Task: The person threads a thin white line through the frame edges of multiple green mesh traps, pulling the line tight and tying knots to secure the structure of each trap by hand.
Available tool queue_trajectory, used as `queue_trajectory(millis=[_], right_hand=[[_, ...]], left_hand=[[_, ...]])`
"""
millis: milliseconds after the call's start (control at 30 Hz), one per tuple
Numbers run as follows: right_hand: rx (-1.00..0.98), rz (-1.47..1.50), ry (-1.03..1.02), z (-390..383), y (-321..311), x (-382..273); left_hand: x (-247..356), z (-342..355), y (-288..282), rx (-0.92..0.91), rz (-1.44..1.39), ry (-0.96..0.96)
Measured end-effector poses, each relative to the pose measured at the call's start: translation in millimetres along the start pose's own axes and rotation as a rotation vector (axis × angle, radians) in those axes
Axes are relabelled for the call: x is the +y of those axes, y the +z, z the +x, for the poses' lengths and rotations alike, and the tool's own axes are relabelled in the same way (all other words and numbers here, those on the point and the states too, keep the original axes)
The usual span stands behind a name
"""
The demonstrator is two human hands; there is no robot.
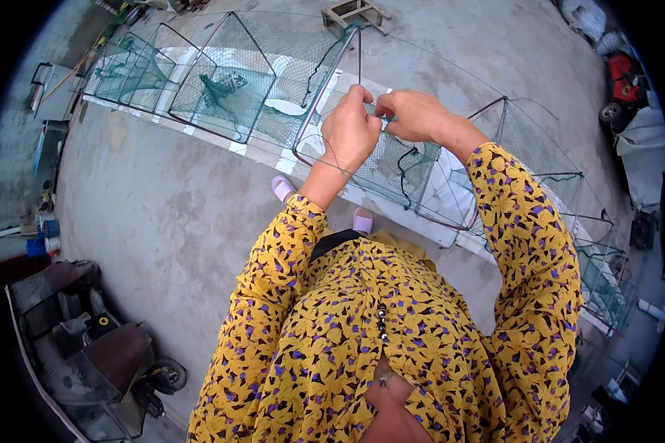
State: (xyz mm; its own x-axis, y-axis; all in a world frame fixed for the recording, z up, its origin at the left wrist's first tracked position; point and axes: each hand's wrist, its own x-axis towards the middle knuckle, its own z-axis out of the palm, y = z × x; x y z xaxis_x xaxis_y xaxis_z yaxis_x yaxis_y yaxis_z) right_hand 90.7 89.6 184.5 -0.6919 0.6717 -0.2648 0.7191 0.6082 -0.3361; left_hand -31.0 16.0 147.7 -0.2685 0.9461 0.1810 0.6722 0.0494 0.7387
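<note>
1 left hand (pixel 351 131), 1 right hand (pixel 415 116), fingertips pinched, what's held unclear, 1 green net (pixel 399 165) beneath, 2 lilac slippers (pixel 282 189)

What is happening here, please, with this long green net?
A person in a yellow patterned top stands over a long green net with dark frames. The left hand and right hand are close together by one frame, fingers bent inward; what, if anything, they pinch is too small to tell. The net is stretched out over pale panels on the grey floor.
</note>
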Motion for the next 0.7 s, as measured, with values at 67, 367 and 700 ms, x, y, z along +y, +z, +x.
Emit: queue_trajectory(millis=[67, 367, 700], right_hand=[[-0.042, 0.065, 0.014, 0, -7, -10], [0.23, -0.034, -0.174, -4, 0, -6], [0.231, 0.543, -0.05, -24, -51, -42]], left_hand=[[7, 0, -8, -0.033, 0.036, 0.026], [8, 4, -14, -0.025, 0.272, 0.085], [2, 4, -8, -0.026, 0.298, 0.124]])
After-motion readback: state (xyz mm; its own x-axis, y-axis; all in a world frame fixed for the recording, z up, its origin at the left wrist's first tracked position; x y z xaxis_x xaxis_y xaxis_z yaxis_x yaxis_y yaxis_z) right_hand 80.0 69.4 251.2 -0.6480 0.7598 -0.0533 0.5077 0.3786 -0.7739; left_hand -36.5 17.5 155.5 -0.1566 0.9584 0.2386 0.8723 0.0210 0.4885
